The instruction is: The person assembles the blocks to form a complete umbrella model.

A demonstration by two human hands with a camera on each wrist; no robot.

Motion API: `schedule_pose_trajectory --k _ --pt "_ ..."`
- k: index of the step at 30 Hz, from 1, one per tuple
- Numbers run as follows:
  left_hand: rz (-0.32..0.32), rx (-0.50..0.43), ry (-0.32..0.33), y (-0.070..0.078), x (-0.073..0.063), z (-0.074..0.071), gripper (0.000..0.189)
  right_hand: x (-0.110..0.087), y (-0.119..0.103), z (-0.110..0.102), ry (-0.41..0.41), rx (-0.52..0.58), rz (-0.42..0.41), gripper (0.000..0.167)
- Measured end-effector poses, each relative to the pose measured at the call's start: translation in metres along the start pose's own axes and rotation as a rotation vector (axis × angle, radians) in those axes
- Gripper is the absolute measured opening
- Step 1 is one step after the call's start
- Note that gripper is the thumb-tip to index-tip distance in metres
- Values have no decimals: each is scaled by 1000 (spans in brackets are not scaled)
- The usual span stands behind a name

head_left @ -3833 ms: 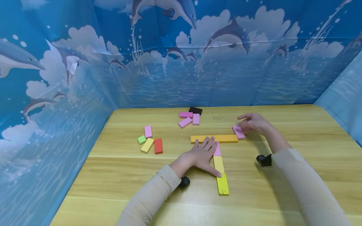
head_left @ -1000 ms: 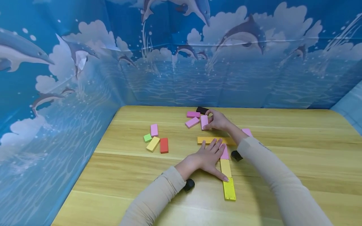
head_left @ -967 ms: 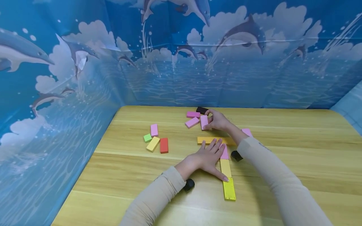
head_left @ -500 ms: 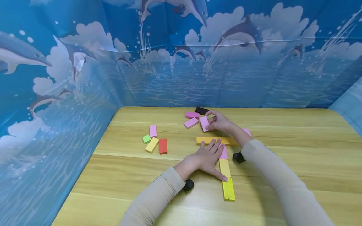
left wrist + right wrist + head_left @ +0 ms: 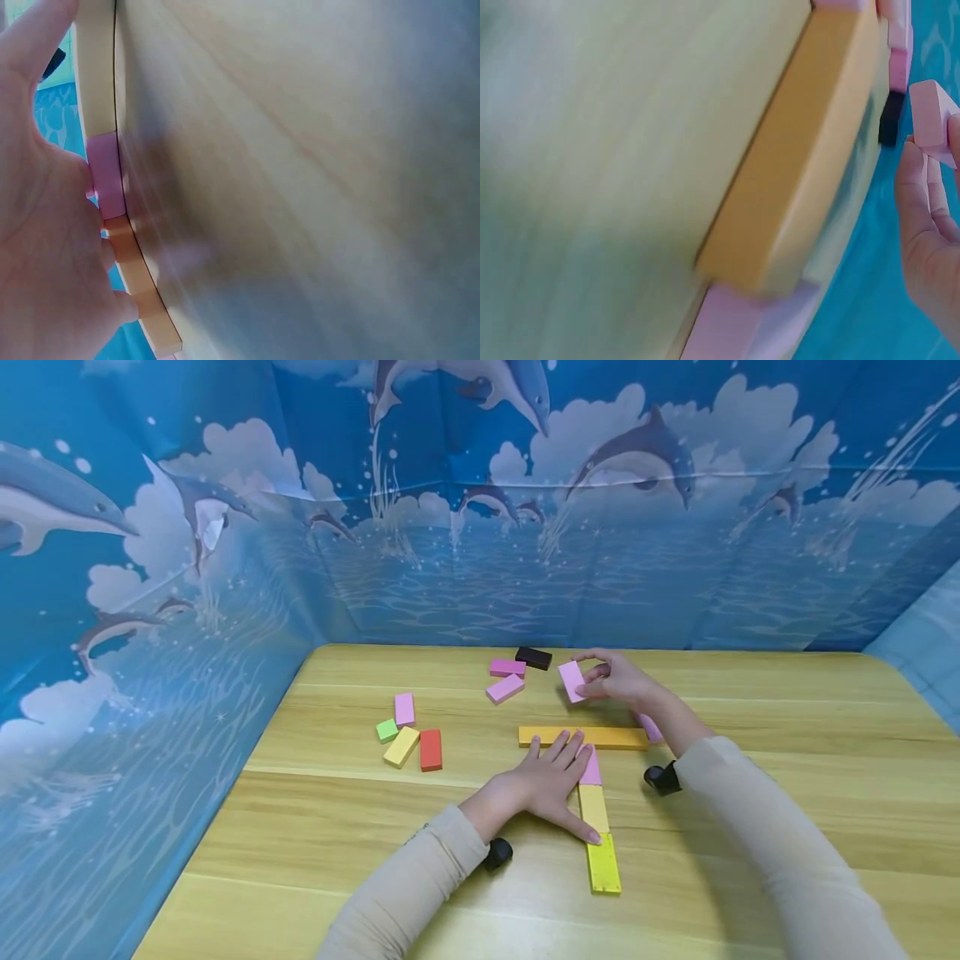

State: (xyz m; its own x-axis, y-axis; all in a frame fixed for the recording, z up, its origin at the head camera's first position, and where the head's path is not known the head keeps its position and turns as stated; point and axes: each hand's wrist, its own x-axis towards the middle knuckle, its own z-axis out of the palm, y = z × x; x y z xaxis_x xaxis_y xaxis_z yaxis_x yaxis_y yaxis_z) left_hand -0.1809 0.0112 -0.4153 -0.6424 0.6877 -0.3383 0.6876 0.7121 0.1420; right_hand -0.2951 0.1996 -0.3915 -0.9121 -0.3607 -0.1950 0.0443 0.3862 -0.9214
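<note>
My left hand [image 5: 536, 785] lies spread, its fingertips at the long orange block [image 5: 615, 739] and over the pink block [image 5: 592, 768] below it. Its thumb touches the joint where a pale yellow block [image 5: 594, 810] meets a bright yellow block [image 5: 603, 867]; these form a column down from the orange one. Between thumb and fingers, my right hand [image 5: 613, 681] pinches another pink block [image 5: 570, 682], raised behind the orange block; the right wrist view shows this held block [image 5: 930, 120] too. Partly hidden by the right forearm, a pink block [image 5: 650, 729] sits at the orange block's right end.
At the back lie a black block [image 5: 533, 658], a darker pink block [image 5: 507, 668] and a pink block [image 5: 506, 688]. On the left are green [image 5: 387, 731], pink [image 5: 404, 709], yellow [image 5: 402, 747] and red [image 5: 431, 750] blocks. A dolphin-print curtain [image 5: 450, 585] borders the table.
My right hand first left the pink block at the orange block's right end, then took a pink block from the back group and carried it rightward. The left hand stays in place.
</note>
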Motion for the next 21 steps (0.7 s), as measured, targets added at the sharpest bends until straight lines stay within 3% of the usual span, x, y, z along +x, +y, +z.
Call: schedule_pose_trajectory --k 10,21 --pt "3 -5 9 1 -2 0 118 -22 7 -38 82 2 25 62" --pt "4 -15 1 2 -4 -2 118 -34 23 -57 113 -25 90 64"
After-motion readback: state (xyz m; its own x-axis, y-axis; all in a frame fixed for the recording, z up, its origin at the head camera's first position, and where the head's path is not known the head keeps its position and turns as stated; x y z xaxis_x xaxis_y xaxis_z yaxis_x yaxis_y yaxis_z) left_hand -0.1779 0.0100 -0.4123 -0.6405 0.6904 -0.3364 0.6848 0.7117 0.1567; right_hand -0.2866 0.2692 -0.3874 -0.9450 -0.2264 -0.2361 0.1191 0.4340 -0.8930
